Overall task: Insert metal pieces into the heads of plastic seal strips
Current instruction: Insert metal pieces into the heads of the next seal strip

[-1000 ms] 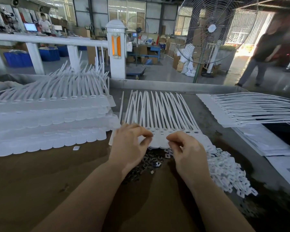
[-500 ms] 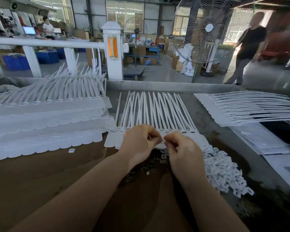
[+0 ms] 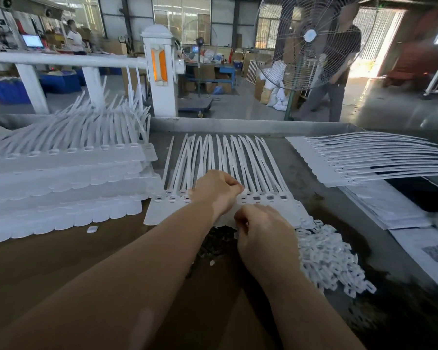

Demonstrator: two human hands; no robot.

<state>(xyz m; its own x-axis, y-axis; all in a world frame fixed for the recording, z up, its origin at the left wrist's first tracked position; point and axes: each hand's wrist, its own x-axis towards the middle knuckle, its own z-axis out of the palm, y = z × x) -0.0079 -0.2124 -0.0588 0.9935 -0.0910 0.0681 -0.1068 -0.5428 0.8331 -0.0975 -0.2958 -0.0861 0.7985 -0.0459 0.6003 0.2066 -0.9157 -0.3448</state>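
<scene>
Two hands work at a row of white seal strips [image 3: 225, 168] lying flat mid-table: the left hand [image 3: 215, 190] is curled with fingertips pinching at a strip head, the right hand [image 3: 261, 231] just nearer, fingers curled, its contents hidden. Dark metal pieces [image 3: 213, 243] lie between the forearms, with small white clips [image 3: 324, 261] heaped to the right.

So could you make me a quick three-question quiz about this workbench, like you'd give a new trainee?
1. True or false: the left hand rests on the row of seal strips in the middle of the table.
2. The pile of small white plastic pieces lies: A) left of both hands, B) right of the right hand, C) on the floor.
3. Fill in: the stacked sheets of strips lie to the person's ____.

Key: 1 true; 2 B; 3 left.
</scene>
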